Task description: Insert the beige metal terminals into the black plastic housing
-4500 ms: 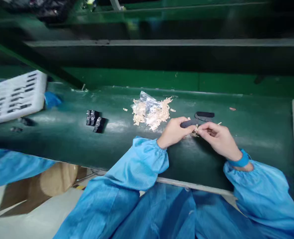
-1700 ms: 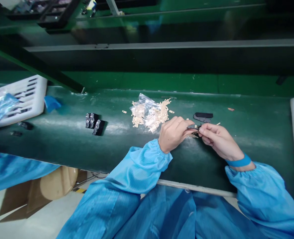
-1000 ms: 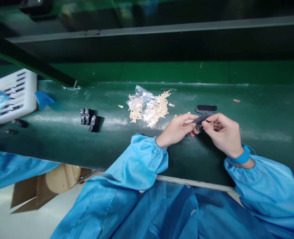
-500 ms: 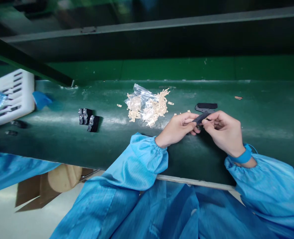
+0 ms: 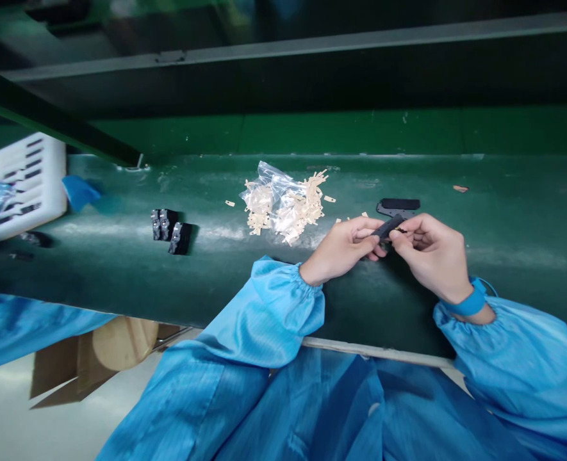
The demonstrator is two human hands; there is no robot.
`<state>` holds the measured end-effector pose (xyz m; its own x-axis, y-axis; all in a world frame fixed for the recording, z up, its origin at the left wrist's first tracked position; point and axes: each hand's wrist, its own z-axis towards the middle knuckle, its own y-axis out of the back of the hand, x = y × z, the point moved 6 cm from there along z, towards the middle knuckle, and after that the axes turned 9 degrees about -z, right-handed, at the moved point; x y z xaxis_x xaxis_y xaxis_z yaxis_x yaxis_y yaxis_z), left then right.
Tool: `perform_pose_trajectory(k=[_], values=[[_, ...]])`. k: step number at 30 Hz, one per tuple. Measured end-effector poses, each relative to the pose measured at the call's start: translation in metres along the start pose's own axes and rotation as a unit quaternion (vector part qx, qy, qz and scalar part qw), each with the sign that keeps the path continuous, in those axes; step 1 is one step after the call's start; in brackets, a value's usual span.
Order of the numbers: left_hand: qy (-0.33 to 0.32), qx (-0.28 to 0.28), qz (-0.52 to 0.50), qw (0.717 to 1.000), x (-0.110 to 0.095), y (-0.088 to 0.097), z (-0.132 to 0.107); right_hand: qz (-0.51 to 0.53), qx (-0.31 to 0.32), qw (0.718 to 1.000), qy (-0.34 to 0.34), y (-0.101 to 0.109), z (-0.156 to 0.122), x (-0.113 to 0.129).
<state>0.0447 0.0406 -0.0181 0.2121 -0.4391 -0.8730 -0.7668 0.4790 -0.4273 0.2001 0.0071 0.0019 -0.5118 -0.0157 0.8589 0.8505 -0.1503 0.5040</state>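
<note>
My left hand (image 5: pixel 343 248) and my right hand (image 5: pixel 430 255) meet over a dark green belt (image 5: pixel 245 269). Both pinch a small flat black part (image 5: pixel 387 226) held between their fingertips. Just behind the hands a second flat black part (image 5: pixel 398 206) lies on the belt. A clear plastic bag with a heap of small beige strips (image 5: pixel 286 205) sits to the left of my left hand. Both arms wear blue sleeves.
Three small black components (image 5: pixel 171 229) stand on the belt further left. A white slotted tray (image 5: pixel 18 186) with a blue plastic scrap (image 5: pixel 79 192) lies at the far left. Another person's blue sleeve (image 5: pixel 28 330) reaches in at the lower left. A cardboard box (image 5: pixel 95 352) stands below.
The hands lifted the black part from flat near the belt to a tilted pinch a second ago. Since then they hold nearly still.
</note>
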Motion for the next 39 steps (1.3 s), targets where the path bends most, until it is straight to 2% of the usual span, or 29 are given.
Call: perform_pose_trajectory(k=[18,39], values=[[0.007,-0.004,-0.007,1.0,0.0012,0.0005,-0.0002,-0.006,-0.005,1.0,-0.003,-0.0008,-0.0006,0.0032],[0.016,-0.011,-0.019,1.0,0.0036,-0.0007,-0.0013,-0.089,-0.027,0.996,0.018,0.0012,-0.0037,0.0073]])
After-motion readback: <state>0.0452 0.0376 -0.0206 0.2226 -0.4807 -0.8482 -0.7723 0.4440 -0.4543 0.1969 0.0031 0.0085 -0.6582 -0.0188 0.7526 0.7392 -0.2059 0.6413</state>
